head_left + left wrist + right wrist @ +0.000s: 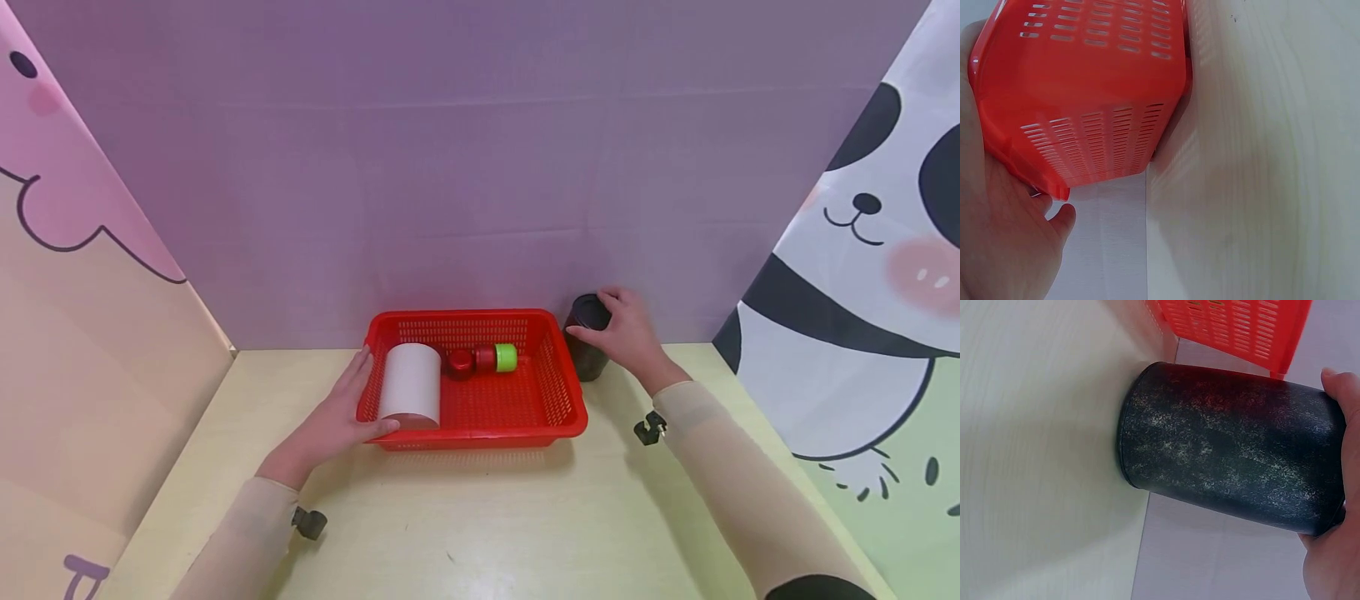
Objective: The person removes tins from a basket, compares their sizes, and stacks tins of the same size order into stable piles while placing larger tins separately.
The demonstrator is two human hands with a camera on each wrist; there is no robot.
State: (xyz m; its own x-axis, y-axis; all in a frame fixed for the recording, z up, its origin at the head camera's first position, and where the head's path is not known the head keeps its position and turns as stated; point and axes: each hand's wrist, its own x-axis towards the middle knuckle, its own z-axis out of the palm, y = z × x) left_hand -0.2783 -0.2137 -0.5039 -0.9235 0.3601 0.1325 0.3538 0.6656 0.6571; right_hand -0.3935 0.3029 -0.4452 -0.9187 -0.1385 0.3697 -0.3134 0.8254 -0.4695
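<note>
A red plastic basket (pixel 510 437) with slotted walls sits against the purple backdrop. My left hand (pixel 341 421) holds its left end, thumb over the front rim and fingers along the side rim; the left wrist view shows the same hand (pixel 1007 225) at the rim. Beside the basket's right end, a dark speckled canister (pixel 1229 444) stands upright on the table. My right hand (pixel 630 333) grips it around the lid (pixel 590 312) from above, thumb and fingers on opposite sides.
Inside the basket are a white cylinder (pixel 411 383) at the left, a round red item (pixel 460 362) and a small red container with a green cap (pixel 506 357). The pale wooden table (pixel 480 517) meets a purple backdrop (pixel 480 183) behind and printed panels at both sides.
</note>
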